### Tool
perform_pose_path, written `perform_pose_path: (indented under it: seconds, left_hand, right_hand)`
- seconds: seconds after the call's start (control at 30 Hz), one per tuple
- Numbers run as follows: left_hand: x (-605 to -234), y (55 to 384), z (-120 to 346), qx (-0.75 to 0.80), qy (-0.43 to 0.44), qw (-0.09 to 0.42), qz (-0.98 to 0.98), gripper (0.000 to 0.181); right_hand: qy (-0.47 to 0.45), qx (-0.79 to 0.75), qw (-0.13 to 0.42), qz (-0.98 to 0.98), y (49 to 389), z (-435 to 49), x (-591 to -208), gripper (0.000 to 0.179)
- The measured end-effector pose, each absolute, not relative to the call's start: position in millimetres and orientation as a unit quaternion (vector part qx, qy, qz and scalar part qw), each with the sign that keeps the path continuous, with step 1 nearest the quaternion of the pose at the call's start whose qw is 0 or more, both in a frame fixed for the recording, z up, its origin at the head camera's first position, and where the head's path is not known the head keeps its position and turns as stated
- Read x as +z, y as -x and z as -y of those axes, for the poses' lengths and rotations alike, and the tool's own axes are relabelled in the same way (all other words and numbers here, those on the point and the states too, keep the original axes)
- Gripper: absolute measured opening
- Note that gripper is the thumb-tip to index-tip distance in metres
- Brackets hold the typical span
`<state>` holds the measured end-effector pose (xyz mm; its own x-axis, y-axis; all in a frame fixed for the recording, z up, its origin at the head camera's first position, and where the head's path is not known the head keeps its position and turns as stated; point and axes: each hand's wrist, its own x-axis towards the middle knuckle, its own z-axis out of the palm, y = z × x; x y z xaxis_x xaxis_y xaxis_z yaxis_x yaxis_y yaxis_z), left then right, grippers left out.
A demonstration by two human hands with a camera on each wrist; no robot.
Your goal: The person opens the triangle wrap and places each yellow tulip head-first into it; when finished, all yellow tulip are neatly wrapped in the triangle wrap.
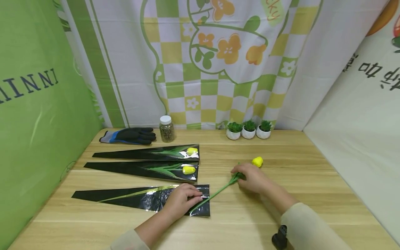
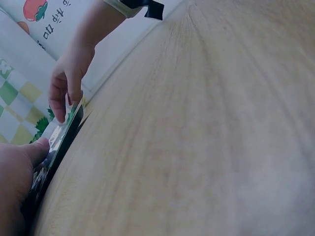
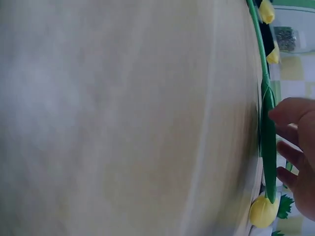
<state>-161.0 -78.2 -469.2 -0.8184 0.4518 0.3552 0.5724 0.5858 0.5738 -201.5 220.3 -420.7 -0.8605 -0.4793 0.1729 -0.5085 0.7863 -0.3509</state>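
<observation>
My left hand (image 1: pixel 182 199) holds a black flower sleeve (image 1: pixel 125 198) with a clear front near its wide right end, fingers bent and thumb (image 2: pixel 40 147) on the film. With my right hand (image 1: pixel 251 177) I pinch an artificial tulip's green stem (image 1: pixel 220 191) at its leaves (image 3: pixel 268 142). The stem slants down left, its lower end over the sleeve's wide end; I cannot tell whether it is inside. A yellow tulip head (image 1: pixel 257 161) lies just beyond my right hand; whether it joins the stem is hidden.
Two black sleeves, an upper one (image 1: pixel 125 153) and a lower one (image 1: pixel 118 168), each hold a yellow tulip. Along the back stand a glove (image 1: pixel 131 135), a white-capped jar (image 1: pixel 167 130) and three small potted plants (image 1: pixel 248 131). Patterned cloth (image 1: pixel 212 90) hangs behind the wooden table (image 1: pixel 297 173).
</observation>
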Motion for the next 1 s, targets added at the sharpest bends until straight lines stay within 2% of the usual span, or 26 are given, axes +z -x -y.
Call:
perform_pose_path:
  seconds: [0.13, 0.27, 0.57, 1.0]
  left_hand:
    - [-470, 160, 78, -0.351, 0.289, 0.083, 0.887, 0.014]
    - [-470, 160, 78, -0.351, 0.291, 0.082, 0.887, 0.015]
    - [-469, 161, 78, -0.354, 0.293, 0.085, 0.884, 0.014]
    - [-467, 161, 79, -0.357, 0.290, 0.089, 0.883, 0.014]
  right_hand:
    - [-0.282, 0.169, -0.002, 0.944, 204, -222, -418, 0.033]
    - [-0.288, 0.169, -0.022, 0.942, 206, -223, -415, 0.029]
    - [-0.320, 0.164, -0.016, 0.933, 207, -229, -416, 0.023]
    - [-0.270, 0.170, -0.046, 0.947, 198, -232, -412, 0.021]
